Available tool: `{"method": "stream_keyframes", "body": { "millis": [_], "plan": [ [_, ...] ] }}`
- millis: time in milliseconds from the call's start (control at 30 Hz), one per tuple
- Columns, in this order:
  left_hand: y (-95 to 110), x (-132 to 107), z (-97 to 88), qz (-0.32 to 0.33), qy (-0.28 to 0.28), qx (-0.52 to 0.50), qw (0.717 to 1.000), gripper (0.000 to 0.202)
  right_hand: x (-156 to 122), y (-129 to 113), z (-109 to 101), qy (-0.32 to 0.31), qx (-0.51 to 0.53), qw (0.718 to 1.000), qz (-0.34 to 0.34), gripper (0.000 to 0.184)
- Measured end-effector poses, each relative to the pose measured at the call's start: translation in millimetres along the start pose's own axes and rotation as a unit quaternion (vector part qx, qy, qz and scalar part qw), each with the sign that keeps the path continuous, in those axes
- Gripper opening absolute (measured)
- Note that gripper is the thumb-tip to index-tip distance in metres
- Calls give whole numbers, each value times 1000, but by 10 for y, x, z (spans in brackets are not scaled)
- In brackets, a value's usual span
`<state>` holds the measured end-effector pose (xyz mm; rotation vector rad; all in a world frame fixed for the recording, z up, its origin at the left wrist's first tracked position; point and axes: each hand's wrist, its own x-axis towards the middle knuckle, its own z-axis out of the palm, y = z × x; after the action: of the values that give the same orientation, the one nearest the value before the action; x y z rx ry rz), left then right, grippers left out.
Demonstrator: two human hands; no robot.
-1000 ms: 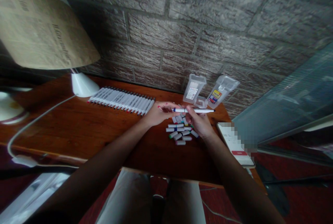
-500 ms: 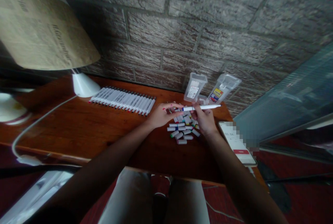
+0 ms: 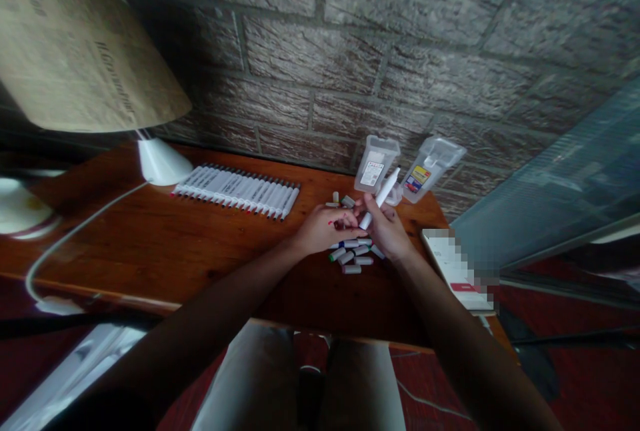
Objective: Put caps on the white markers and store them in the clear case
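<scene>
A white marker is tilted up to the right over a pile of loose caps, its bare tapered end at the top. My right hand is closed round the barrel's lower half, thumb on top. My left hand meets the marker's lower end, which sits between its thumb and curled fingers. Partly hidden under both hands lie several short marker caps with coloured ends. Left of my hands, a neat row of white markers lies side by side on the wooden table.
Two clear plastic cases stand by the brick wall, behind the caps. A partly blurred phone lies at the table's right edge. At the left stand a lamp with a trailing white cord and a pale round object.
The marker has swung from nearly level to steeply tilted, its bare end now pointing up and away. My left hand has moved slightly right and down.
</scene>
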<state>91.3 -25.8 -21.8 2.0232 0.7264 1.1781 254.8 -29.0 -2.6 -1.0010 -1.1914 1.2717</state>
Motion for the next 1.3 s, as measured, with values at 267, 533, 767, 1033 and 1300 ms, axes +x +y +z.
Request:
{"method": "stream_keyframes", "body": {
  "millis": [267, 533, 767, 1033, 1300],
  "plan": [
    [-9, -17, -75, 32, -15, 96, 995, 27, -27, 74, 56, -37, 0, 999, 19, 44],
    [24, 11, -135, 8, 7, 70, 997, 33, -58, -157, 30, 3, 98, 994, 58, 48],
    [-13, 20, -207, 4, 47, 68, 997, 38, -58, -241, -14, 2, 87, 995, 38, 47],
    [-33, 33, -244, 8, 54, 60, 997, 40, -113, -221, 48, -46, 98, 992, 66, 53],
    [-32, 25, -257, 2, 41, 78, 996, 39, -74, -184, 18, -30, 77, 994, 68, 49]
  ]
}}
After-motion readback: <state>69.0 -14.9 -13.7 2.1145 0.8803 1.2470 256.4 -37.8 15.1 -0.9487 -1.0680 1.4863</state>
